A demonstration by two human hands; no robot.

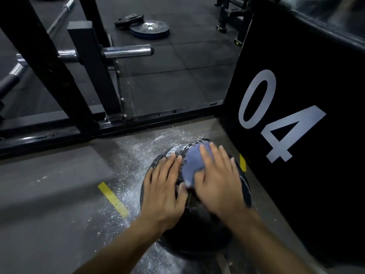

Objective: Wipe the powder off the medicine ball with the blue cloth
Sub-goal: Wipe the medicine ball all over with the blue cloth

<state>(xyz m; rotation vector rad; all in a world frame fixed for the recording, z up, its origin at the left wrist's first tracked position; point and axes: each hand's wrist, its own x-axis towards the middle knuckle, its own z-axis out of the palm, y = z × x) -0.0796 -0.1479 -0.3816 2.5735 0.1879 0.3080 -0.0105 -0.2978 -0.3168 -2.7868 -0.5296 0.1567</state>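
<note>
Left hand flat, fingers spread, steadies medicine ball so it won't roll; right hand, fingers straight, presses blue cloth onto powder.

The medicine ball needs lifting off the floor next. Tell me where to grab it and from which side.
Cup both palms low on the medicine ball, left and right flanks, coming from above. It is round with no handle visible, and the black box crowds its right.

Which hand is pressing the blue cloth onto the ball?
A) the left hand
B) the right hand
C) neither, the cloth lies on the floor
B: the right hand lies flat on the blue cloth atop the medicine ball, while the left hand rests bare on the ball.
</note>
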